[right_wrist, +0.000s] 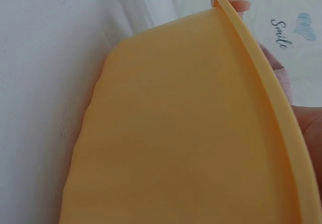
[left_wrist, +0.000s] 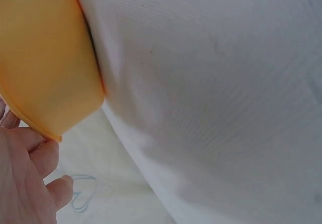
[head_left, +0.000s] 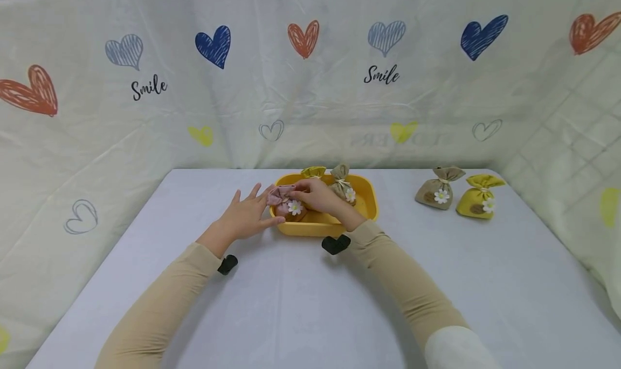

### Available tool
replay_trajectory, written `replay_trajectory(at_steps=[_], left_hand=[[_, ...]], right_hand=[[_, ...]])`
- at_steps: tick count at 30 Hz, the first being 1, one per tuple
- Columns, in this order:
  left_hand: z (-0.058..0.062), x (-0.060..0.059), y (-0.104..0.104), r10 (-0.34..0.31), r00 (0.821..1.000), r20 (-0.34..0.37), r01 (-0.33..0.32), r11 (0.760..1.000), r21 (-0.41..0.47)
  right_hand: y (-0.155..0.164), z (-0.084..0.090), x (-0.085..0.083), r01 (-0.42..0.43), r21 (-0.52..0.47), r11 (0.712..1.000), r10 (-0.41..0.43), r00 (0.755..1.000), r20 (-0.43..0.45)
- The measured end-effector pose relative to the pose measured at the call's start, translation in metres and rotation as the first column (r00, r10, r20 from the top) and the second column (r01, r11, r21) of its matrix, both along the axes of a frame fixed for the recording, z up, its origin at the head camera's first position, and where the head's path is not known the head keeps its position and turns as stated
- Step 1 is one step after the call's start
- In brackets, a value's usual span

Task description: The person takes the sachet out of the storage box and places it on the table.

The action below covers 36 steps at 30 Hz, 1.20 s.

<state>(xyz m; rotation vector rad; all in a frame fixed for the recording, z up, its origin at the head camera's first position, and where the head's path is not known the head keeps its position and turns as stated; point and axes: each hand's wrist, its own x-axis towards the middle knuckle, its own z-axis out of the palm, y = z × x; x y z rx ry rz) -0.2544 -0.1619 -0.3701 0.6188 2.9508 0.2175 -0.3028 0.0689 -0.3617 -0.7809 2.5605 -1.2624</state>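
A small pink drawstring pouch (head_left: 280, 196) with a white flower sits at the left end of a yellow plastic basket (head_left: 310, 230). My right hand (head_left: 320, 196) reaches over the front rim and pinches the pouch near its gathered neck. Fingers spread, my left hand (head_left: 242, 215) rests at the basket's left edge; in the left wrist view its fingers (left_wrist: 44, 159) are right at the rim. A yellow pouch (head_left: 313, 171) and a beige pouch (head_left: 340, 184) stand behind the right hand, inside the basket. In the right wrist view the basket's wall (right_wrist: 176, 123) hides most of that hand.
On the right of the white table (head_left: 281, 304) stand another beige pouch (head_left: 430, 192) and another yellow pouch (head_left: 469, 202), side by side. A white sheet (head_left: 330, 104) printed with hearts hangs behind the table's back edge.
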Motion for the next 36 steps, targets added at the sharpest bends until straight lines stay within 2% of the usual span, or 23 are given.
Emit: replay_trajectory(at_steps=[9, 20, 30, 36], left_hand=[[0.001, 0.000, -0.001, -0.007, 1.000, -0.005, 0.007, 1.000, -0.001], [0.002, 0.000, 0.000, -0.010, 1.000, 0.000, 0.010, 1.000, 0.000], [0.005, 0.002, 0.000, -0.015, 1.000, -0.007, 0.015, 1.000, 0.006], [0.005, 0.002, 0.000, -0.015, 1.000, -0.004, 0.015, 1.000, 0.008]], right_hand=[[-0.003, 0.000, 0.001, 0.031, 0.000, 1.000, -0.031, 0.999, -0.020], [-0.001, 0.005, 0.006, 0.031, -0.004, 1.000, -0.031, 0.997, -0.074], [0.007, 0.005, 0.008, 0.067, -0.109, 0.992, -0.079, 0.990, -0.115], [0.016, 0.013, 0.012, 0.127, -0.150, 0.981, -0.144, 0.984, -0.103]])
